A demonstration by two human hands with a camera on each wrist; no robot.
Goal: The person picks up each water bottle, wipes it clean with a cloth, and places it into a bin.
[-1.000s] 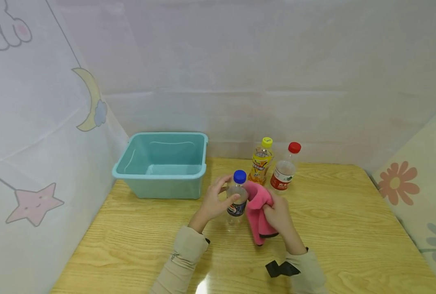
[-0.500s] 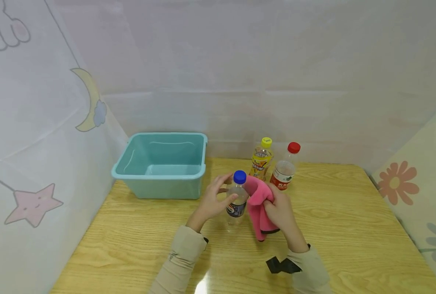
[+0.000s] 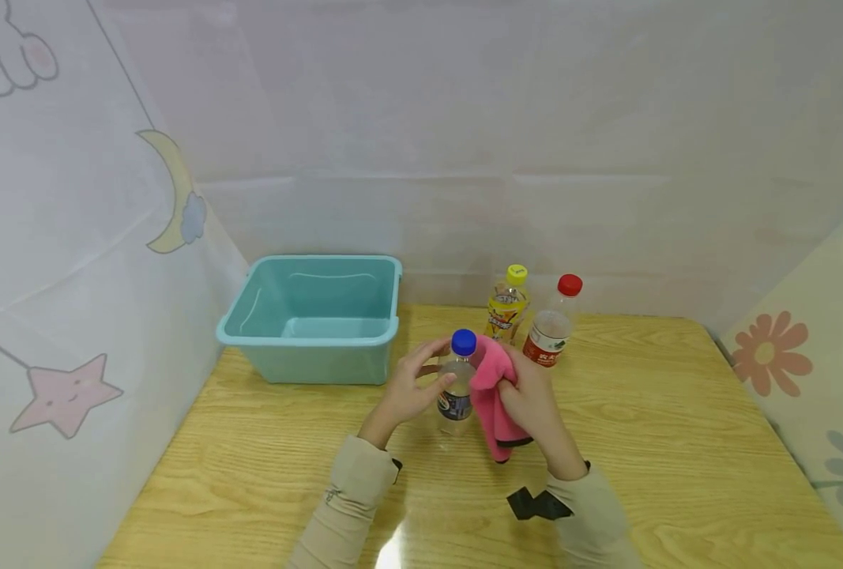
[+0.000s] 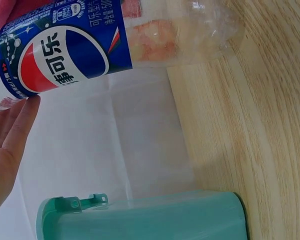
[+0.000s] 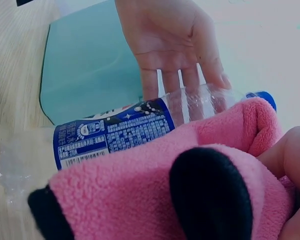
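A clear plastic bottle (image 3: pixel 455 405) with a blue cap and a blue Pepsi label (image 4: pixel 65 50) stands upright on the table. My left hand (image 3: pixel 408 389) holds it from the left, the thumb in front and the fingers behind; in the right wrist view those fingers (image 5: pixel 150 85) reach behind the upper part of the bottle. Bunched in my right hand (image 3: pixel 532 393) is a pink fleecy cloth (image 3: pixel 491 399) with black edging. The cloth lies against the bottle's right side. In the right wrist view the cloth (image 5: pixel 120 200) hides part of the bottle.
A teal plastic tub (image 3: pixel 314 363) stands at the back left of the wooden table (image 3: pixel 265 474). Behind my right hand are a yellow-capped drink bottle (image 3: pixel 506 312) and a red-capped bottle (image 3: pixel 551 332), both upright. A pale curtain (image 3: pixel 464 158) closes off the back.
My right hand has shifted slightly left with the cloth, closer against the bottle. The left hand and the blue-capped bottle stay nearly where they were.
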